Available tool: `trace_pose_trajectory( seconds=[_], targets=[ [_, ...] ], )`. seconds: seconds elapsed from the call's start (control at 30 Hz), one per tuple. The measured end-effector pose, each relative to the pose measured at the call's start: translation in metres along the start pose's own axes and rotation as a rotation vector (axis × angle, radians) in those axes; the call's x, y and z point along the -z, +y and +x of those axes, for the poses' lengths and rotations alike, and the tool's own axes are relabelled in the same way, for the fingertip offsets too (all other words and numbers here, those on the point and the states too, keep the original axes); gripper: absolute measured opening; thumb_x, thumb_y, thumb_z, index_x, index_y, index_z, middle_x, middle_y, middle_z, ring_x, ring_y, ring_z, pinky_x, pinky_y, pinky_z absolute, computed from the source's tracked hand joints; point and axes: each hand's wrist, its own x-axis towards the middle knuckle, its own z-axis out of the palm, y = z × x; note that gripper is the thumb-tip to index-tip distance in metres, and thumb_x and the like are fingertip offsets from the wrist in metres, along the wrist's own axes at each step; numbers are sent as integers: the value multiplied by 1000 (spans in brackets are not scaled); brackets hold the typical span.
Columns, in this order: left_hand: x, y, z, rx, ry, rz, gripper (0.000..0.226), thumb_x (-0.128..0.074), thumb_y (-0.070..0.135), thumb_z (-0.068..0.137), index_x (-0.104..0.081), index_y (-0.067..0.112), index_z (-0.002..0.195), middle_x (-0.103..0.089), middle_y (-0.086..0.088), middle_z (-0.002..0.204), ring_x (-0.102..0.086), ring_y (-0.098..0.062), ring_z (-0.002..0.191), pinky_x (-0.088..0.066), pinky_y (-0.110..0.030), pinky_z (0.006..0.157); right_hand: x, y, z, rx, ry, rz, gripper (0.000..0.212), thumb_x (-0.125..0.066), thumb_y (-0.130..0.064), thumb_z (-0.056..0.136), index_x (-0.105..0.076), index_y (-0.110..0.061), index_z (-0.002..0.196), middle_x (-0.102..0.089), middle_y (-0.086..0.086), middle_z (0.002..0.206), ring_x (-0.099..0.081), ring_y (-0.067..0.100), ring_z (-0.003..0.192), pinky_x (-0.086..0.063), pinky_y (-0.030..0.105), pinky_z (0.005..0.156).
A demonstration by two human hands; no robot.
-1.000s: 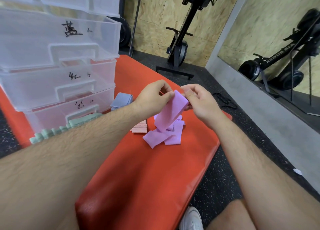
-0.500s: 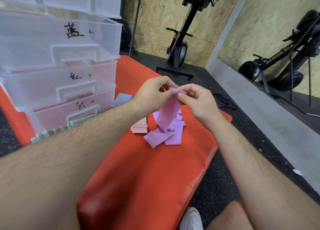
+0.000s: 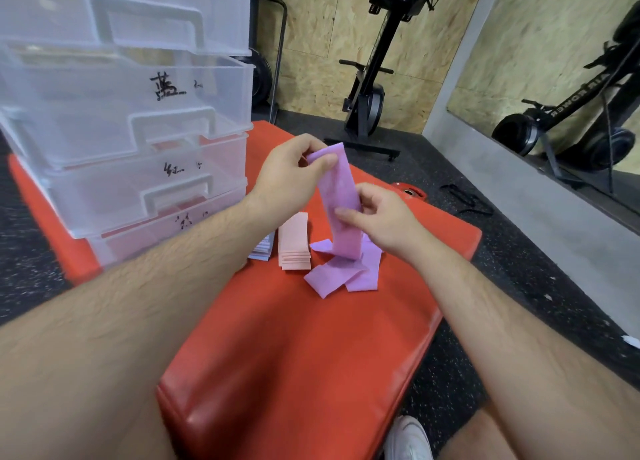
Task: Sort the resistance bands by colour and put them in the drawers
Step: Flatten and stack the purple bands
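Note:
A purple resistance band point(image 3: 341, 196) hangs upright between my hands above the red mat point(image 3: 301, 352). My left hand point(image 3: 289, 179) pinches its top end. My right hand point(image 3: 379, 217) pinches its middle from the right side. Under it lies a loose pile of purple bands point(image 3: 341, 272). Beside that pile sits a neat stack of pink bands point(image 3: 294, 243), and a blue-grey stack point(image 3: 261, 251) peeks out behind my left forearm. The clear plastic drawers point(image 3: 138, 123) stand stacked at the left, each with a handwritten label, all closed.
The mat lies on black speckled gym floor. A rowing machine point(image 3: 370, 78) stands upright against the wooden wall at the back. A mirror point(image 3: 554, 88) leans along the right wall. A red weight plate point(image 3: 408, 192) shows behind the mat. My white shoe point(image 3: 407, 439) is at the bottom.
The purple band has been drawn out lengthways: my left hand lifted its top end while my right hand slid down to its middle. The view also shifted slightly.

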Motion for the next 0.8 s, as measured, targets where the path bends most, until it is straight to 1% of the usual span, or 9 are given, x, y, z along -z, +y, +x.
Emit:
trace_pose_trajectory(
  seconds=[0.07, 0.13, 0.2, 0.23, 0.33, 0.4, 0.63, 0.73, 0.8],
  targets=[
    [7, -3, -1, 41, 36, -37, 11, -63, 21, 92, -66, 11, 89, -60, 3, 75, -51, -9, 69, -47, -29, 67, -1, 8, 0, -18, -41, -119, 25, -75, -37, 77, -65, -18, 91, -68, 18, 95, -64, 33, 86, -53, 57, 85],
    [15, -4, -2, 82, 73, -65, 10, -62, 20, 92, -65, 10, 90, -60, 3, 76, -53, -10, 70, -47, -26, 63, 2, 15, 0, -25, -54, -195, 15, -76, -25, 82, -63, -19, 85, -65, 9, 84, -58, 22, 76, -52, 44, 76],
    [22, -5, -5, 121, 104, -72, 10, -61, 21, 94, -64, 12, 92, -61, 2, 78, -55, -10, 72, -44, -21, 61, 6, 22, -2, -48, -73, -264, 16, -74, -16, 86, -60, -20, 78, -55, -3, 75, -47, 12, 67, -42, 31, 66],
    [26, -5, -7, 135, 117, -82, 10, -60, 22, 94, -63, 14, 92, -62, 1, 80, -56, -10, 73, -44, -20, 61, 9, 27, -3, -71, -80, -291, 14, -73, -15, 87, -61, -18, 79, -55, -4, 74, -46, 11, 66, -39, 29, 65],
    [41, -6, -11, 177, 177, -135, 8, -59, 23, 95, -62, 20, 89, -63, 1, 82, -58, -8, 69, -44, -17, 58, 14, 45, -5, -134, -94, -347, 4, -68, -13, 87, -66, -11, 87, -62, 2, 80, -52, 15, 72, -42, 31, 66],
    [50, -7, -13, 206, 224, -156, 7, -59, 22, 95, -62, 20, 89, -64, 3, 79, -59, -6, 65, -45, -19, 59, 17, 55, -7, -165, -84, -366, 5, -64, -15, 90, -67, -11, 90, -62, 1, 81, -52, 16, 73, -42, 31, 67],
    [71, -6, -31, 329, 251, -133, 5, -59, 21, 93, -62, 20, 90, -68, 3, 82, -60, -10, 65, -43, -25, 55, 40, 56, -13, -178, 47, -280, 10, -62, -23, 97, -66, -14, 96, -64, -4, 81, -57, 13, 71, -47, 30, 67],
    [83, -16, -43, 420, 161, -47, 5, -62, 21, 86, -61, 16, 86, -70, -3, 80, -62, -17, 67, -44, -30, 58, 50, 56, -26, -216, 21, -171, 9, -68, -20, 95, -68, -13, 101, -64, 0, 77, -58, 15, 66, -51, 33, 66],
    [91, -24, -54, 511, 96, 9, 7, -67, 21, 83, -63, 15, 82, -69, -6, 79, -61, -20, 68, -45, -31, 59, 56, 58, -37, -246, -22, -119, 8, -68, -16, 94, -67, -14, 102, -60, 1, 71, -56, 14, 63, -50, 28, 59]
  ],
)
